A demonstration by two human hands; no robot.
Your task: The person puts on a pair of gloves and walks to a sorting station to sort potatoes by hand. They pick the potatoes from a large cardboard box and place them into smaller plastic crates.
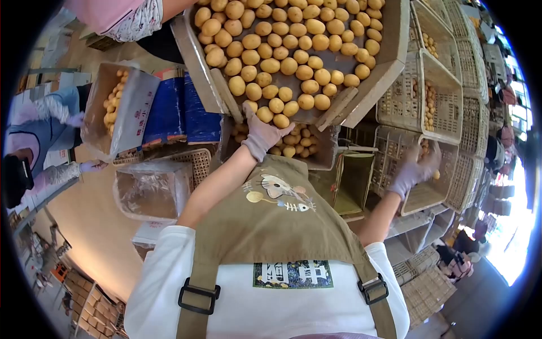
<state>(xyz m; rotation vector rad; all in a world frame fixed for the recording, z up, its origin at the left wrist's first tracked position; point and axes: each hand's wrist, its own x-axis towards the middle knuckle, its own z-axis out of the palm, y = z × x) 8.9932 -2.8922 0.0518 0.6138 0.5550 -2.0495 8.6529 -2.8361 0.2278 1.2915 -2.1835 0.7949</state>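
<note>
My left hand [264, 134], in a pale glove, reaches to the lower mouth of a sorting tray [353, 110] full of potatoes [305, 72]. Its fingers and thumb are spread around a few potatoes at the opening. Just below, a box [323, 161] against my apron holds more potatoes, partly hidden by that hand and wrist. My right hand [415, 172], also gloved and smeared by motion, is out to the right over a plastic crate [420, 198]. Its fingers look apart, and a loose potato [436, 175] shows beside them.
Stacked plastic crates [389, 101], some with potatoes, line the right side. Left of the tray, a person [42, 127] is by a tilted box of potatoes [135, 110]. A plastic-lined crate [152, 189] stands nearer me. Another person's arm [135, 20] is at the top left.
</note>
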